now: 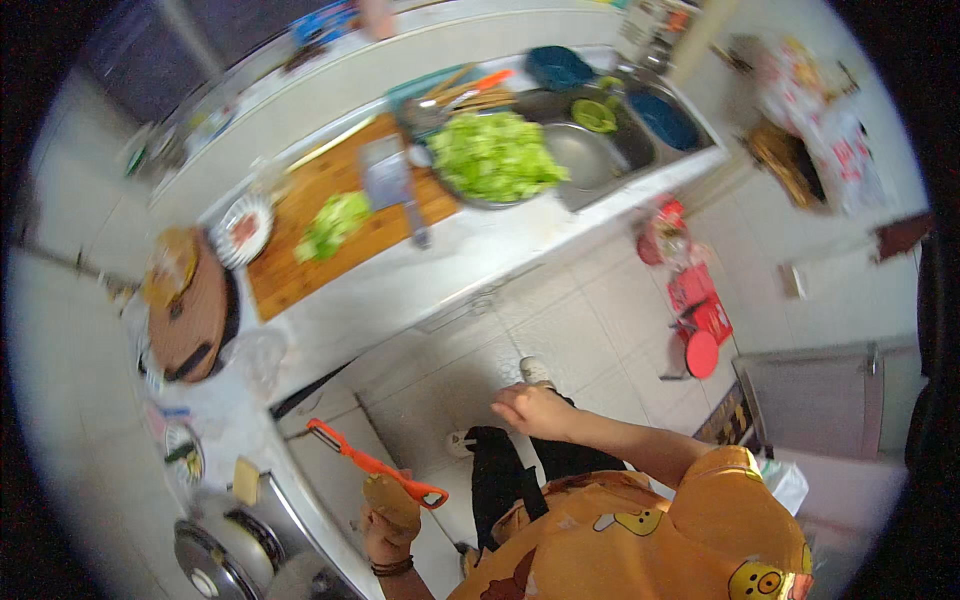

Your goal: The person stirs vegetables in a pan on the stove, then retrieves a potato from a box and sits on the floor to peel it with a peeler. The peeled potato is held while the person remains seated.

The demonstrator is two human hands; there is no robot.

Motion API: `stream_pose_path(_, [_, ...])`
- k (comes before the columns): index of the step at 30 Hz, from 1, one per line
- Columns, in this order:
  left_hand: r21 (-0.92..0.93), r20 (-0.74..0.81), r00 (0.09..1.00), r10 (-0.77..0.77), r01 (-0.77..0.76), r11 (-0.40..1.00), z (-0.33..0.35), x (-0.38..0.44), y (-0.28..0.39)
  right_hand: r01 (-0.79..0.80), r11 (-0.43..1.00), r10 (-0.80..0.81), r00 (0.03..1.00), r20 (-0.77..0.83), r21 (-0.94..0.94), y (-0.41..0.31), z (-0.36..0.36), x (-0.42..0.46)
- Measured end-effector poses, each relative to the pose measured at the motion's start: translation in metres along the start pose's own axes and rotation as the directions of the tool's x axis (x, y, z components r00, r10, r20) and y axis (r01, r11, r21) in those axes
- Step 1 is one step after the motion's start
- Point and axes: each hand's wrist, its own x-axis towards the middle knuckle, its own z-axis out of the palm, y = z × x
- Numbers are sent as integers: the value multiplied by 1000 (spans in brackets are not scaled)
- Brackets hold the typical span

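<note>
At the lower left, my left hand (388,529) grips a brown potato (392,501) together with an orange peeler (375,466), whose blade end points up and left. My right hand (534,410) is half curled over the floor in front of my body, with no object visible in it. On the counter, a wooden cutting board (292,279) bears a cleaver (386,180) and a small heap of chopped lettuce (335,223). A metal bowl heaped with cut lettuce (491,157) stands to the right of the board.
A double sink (592,161) holds a green strainer (593,116). A fluted plate with meat (246,229) stands left of the board, beside a round brown lid or board (191,322). A gas stove (277,536) is at lower left. Red packages (703,319) stand on the floor by the wall.
</note>
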Motion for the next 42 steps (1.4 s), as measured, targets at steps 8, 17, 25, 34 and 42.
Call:
stream_pose_path(8, [222, 452, 838, -306, 226, 948, 166, 71, -117, -19, 919, 112, 970, -216, 394, 81, -109, -104])
stream_pose_path(17, [265, 571, 649, -503, 434, 861, 371, 128, -264, -500, 822, 569, 691, -447, 273, 250, -253, -280])
stream_pose_path(25, [450, 561, 568, -602, 401, 798, 472, 170, -316, -540, 777, 629, 632, -453, 324, 340, -278, -313])
stream_pose_path(34, [645, 463, 457, -760, 414, 642, 561, 244, -386, -656, 647, 761, 590, -271, 388, 408, -314, -309])
stream_pose_path(42, [680, 325, 538, -778, 438, 587, 592, 280, -439, -729, 576, 817, 509, -270, 369, 535, -305, -365])
